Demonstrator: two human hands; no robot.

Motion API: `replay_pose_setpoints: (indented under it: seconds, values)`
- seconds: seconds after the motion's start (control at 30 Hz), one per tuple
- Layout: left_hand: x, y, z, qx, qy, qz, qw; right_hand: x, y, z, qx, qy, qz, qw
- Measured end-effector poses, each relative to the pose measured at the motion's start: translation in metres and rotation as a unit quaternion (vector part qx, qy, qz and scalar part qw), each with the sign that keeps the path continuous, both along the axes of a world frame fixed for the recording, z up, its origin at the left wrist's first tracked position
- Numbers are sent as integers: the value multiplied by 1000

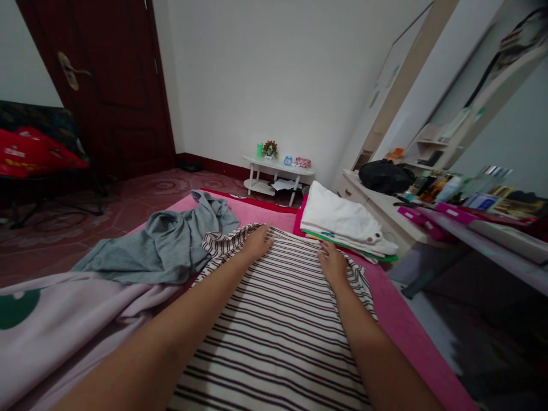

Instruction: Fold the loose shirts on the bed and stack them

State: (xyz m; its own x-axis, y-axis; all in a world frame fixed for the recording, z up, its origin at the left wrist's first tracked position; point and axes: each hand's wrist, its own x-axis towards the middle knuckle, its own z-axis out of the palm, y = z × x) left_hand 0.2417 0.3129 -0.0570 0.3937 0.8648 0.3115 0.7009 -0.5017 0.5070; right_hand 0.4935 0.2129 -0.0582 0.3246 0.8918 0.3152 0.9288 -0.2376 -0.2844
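A white shirt with dark stripes (291,319) lies spread out before me, its collar end pointing away. My left hand (258,242) rests on its far left shoulder, thumb apart from the fingers. On the far right shoulder lies my right hand (334,264), its fingers stretched toward the top edge. Both hands touch the cloth, and neither visibly lifts it. The left sleeve is bunched beside my left wrist; my right forearm partly covers the right side of the shirt.
A crumpled grey garment (166,245) and a pale pink cloth (85,325) lie left on the pink bed cover (402,325). Folded white clothes (342,220) are stacked at the far right. Beyond stand a small white table (278,165) and a cluttered dresser (402,220).
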Motion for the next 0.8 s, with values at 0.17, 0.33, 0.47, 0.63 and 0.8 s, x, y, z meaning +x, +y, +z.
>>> replay_pose_setpoints:
  seconds: [0.17,0.33,0.47,0.63,0.8]
  values:
    - [2,-13,-3,6,92,-47,995,-15,-1,2,-102,-60,33,992]
    - [-5,-39,-2,14,148,-39,988,-24,-8,5,-148,-73,4,986]
    - [-16,-68,0,24,170,-35,985,-32,-24,7,-172,-75,0,982]
    - [-33,-110,2,47,170,-41,984,-43,-63,10,-192,-78,22,978]
    - [-55,-155,2,81,163,-63,981,-55,-118,15,-197,-84,67,974]
